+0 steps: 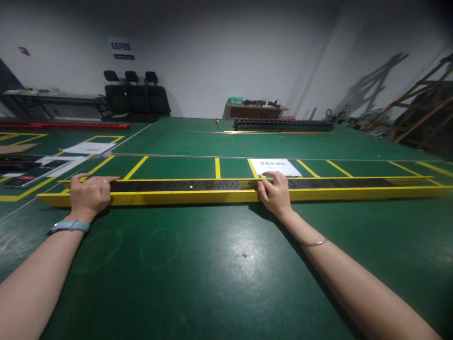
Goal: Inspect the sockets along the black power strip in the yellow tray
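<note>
A long yellow metal power strip channel (170, 197) lies across the green table in front of me, filled with black socket modules (221, 185). Near its left end, my left hand (90, 192) is closed over the channel, its index finger lying along the modules; the fingertips are partly hidden. Right of the middle, my right hand (276, 191) grips over the channel with bent fingers, thumb and index close together at the black modules. A short stretch without sockets (248, 185) shows just left of that hand. What lies under the right fingers is hidden.
Yellow tape lines (217, 168) and a white printed sheet (276, 167) mark the green tabletop (198, 264) behind the channel. Farther back lie a stack of black strips (283, 125) and red strips (71, 125) at left. Black seats (136, 99) stand by the wall.
</note>
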`<action>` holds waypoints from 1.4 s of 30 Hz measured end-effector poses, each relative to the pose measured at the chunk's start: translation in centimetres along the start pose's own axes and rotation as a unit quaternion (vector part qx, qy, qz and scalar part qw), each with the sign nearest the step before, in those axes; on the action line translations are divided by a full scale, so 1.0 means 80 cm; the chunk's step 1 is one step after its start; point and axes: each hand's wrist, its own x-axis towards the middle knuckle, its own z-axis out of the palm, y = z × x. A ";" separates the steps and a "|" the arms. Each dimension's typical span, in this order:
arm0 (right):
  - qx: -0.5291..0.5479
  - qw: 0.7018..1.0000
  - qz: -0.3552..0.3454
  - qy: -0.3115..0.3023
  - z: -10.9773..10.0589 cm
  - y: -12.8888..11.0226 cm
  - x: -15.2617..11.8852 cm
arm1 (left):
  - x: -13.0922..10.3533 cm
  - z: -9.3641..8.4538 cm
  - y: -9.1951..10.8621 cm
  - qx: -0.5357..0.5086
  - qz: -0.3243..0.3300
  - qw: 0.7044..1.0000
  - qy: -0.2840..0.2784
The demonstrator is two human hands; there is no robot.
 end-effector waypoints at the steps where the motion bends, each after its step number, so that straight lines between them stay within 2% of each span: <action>1: 0.007 1.000 -0.009 -0.007 -0.001 -0.003 0.000 | -0.001 0.001 -0.002 0.002 -0.009 1.000 -0.007; 5: 0.054 0.995 -0.055 -0.068 -0.004 -0.031 0.005 | -0.001 0.004 -0.001 0.005 -0.034 0.999 -0.024; 9: 0.117 0.977 -0.108 -0.145 -0.005 -0.067 0.011 | -0.001 0.006 0.001 0.003 -0.057 0.998 -0.037; 12: 0.151 0.966 -0.122 -0.169 -0.004 -0.081 0.013 | -0.002 0.008 -0.001 -0.011 -0.068 0.997 -0.044; 17: 0.173 0.969 -0.099 -0.149 -0.002 -0.078 0.014 | -0.004 0.011 -0.006 -0.022 -0.077 0.995 -0.057; 24: 0.170 0.979 -0.070 -0.090 -0.002 -0.051 0.007 | -0.003 0.005 -0.002 -0.003 -0.061 0.997 -0.049; 32: 0.090 0.986 -0.070 -0.123 -0.001 -0.057 0.009 | -0.003 0.001 0.003 -0.006 -0.081 0.996 -0.024; 39: 0.058 0.993 -0.042 -0.089 0.003 -0.050 0.009 | 0.000 0.000 0.005 0.002 -0.082 0.995 -0.057; 42: 0.045 0.996 -0.023 -0.071 0.005 -0.046 0.010 | 0.001 -0.002 0.007 -0.002 -0.086 0.995 -0.044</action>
